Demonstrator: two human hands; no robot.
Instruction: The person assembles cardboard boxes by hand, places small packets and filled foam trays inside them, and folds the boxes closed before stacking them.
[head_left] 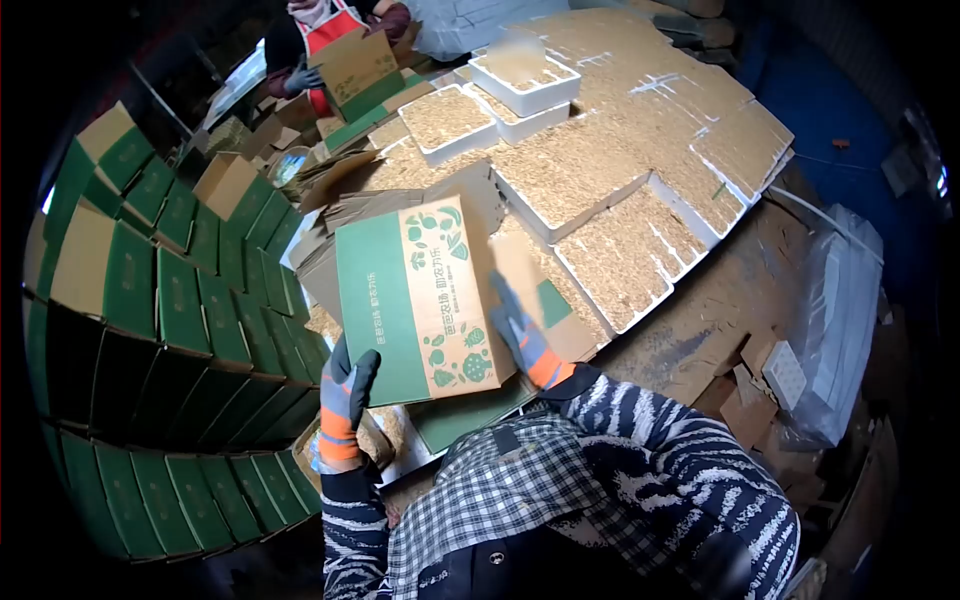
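Fingers of the left hand (347, 400) clamp the carton's near-left corner; the right hand's (530, 345) extend along its right side. White trays (668, 292) of tan flakes spread from twelve to three o'clock, stacked green boxes (180, 300) at nine. Central, the closed carton (425, 300) is green and tan, fruit-printed.

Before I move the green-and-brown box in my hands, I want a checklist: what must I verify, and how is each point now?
1. Left hand gripping the box: ok, thumb over its green face.
2. Right hand touching the box: cannot tell; it is open beside the printed side.
3. Visible faces uncrushed: ok.
4. Box's underside sound: cannot tell, hidden.
5. Surroundings free: not ok, loose cardboard lies close.
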